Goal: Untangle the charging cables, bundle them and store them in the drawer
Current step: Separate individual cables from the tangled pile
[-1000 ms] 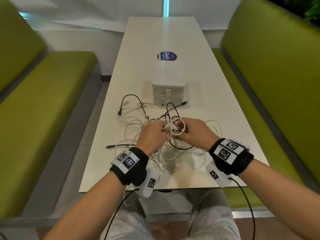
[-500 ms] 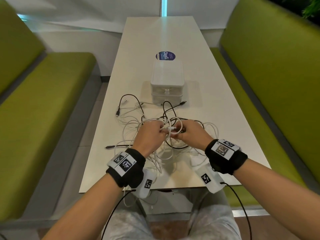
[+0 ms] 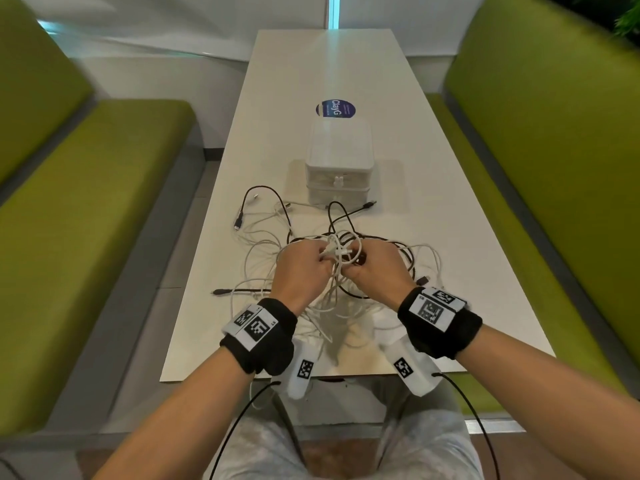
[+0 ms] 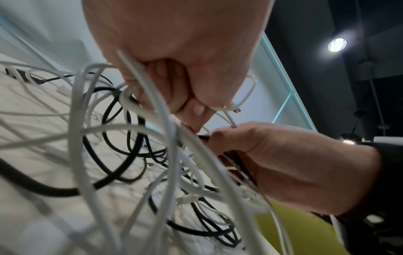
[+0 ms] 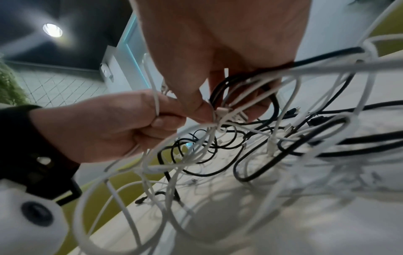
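Observation:
A tangle of white cables [image 3: 263, 258] and black cables [image 3: 341, 216] lies on the near half of the white table [image 3: 450, 237]. My left hand [image 3: 304, 268] and right hand [image 3: 374, 268] meet above its middle, lifting part of it. The left hand [image 4: 187, 96] has its fingers curled round several white strands. The right hand [image 5: 220, 89] pinches a white connector [image 5: 222, 110] between thumb and fingers, with black and white loops running through its curled fingers. A small white drawer box [image 3: 339, 161], closed, stands just beyond the tangle.
A round blue sticker [image 3: 335, 109] lies on the table behind the drawer box. Green benches [image 3: 86, 202] flank the table on both sides. Loose black plug ends [image 3: 221, 292] trail toward the table's left edge and toward the box [image 3: 369, 204].
Both hands stay at the middle of the tangle, working the white strands between them. The white loops by the fingertips have shifted slightly.

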A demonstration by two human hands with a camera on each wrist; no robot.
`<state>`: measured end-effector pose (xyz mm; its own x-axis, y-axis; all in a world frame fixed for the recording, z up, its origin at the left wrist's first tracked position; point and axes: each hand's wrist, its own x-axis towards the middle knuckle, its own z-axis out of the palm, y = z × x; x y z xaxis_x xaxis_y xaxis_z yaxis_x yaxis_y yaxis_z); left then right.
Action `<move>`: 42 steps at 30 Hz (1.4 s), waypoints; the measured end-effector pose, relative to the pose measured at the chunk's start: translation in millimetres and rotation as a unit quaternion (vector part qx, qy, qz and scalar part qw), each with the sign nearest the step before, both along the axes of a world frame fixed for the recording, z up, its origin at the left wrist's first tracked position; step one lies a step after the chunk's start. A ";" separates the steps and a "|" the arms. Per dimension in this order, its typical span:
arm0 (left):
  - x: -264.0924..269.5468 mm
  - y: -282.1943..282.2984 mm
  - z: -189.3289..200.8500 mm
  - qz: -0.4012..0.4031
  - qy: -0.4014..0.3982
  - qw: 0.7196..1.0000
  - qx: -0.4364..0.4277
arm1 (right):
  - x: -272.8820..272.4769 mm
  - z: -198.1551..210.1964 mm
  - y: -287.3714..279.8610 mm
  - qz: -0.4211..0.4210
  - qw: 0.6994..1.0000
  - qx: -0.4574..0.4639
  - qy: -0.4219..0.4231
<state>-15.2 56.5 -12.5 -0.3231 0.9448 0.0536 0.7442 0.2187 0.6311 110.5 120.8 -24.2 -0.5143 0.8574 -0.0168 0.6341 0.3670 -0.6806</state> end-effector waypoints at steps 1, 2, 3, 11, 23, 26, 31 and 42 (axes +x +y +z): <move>0.5 -0.4 -0.6 0.005 -0.001 1.000 -0.001 | 0.2 2.0 -0.5 -0.002 1.000 -0.010 0.010; 0.8 -0.5 -0.8 0.011 0.000 1.000 -0.003 | 0.8 2.8 -0.5 -0.004 1.000 -0.018 0.017; 0.5 -0.1 -1.5 0.014 0.000 1.000 -0.004 | 1.4 3.8 -0.4 -0.006 0.999 -0.023 0.021; -10.8 -1.4 -6.6 0.048 -0.043 0.998 -0.004 | 16.8 4.1 8.5 0.020 0.990 -0.116 0.077; -15.3 -13.3 5.9 -0.021 -0.058 0.998 -0.023 | 18.6 -1.0 11.4 0.024 0.997 0.007 -0.077; -15.8 -27.9 11.8 -0.056 -0.094 0.994 -0.029 | 24.9 24.8 -2.5 0.035 0.997 0.060 0.046; -16.3 -51.8 25.8 -0.081 -0.125 0.989 -0.010 | 34.6 47.4 -28.6 0.201 0.974 -0.099 0.009; -8.4 -87.5 48.0 -0.172 -0.129 0.974 -0.071 | 50.7 41.4 -33.0 0.213 0.968 -0.070 -0.115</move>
<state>-23.6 -31.0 35.5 0.0284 0.9916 -0.1261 0.6090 0.0829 0.7889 161.2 87.8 17.2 -0.7899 0.5489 -0.2735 0.5857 0.5431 -0.6016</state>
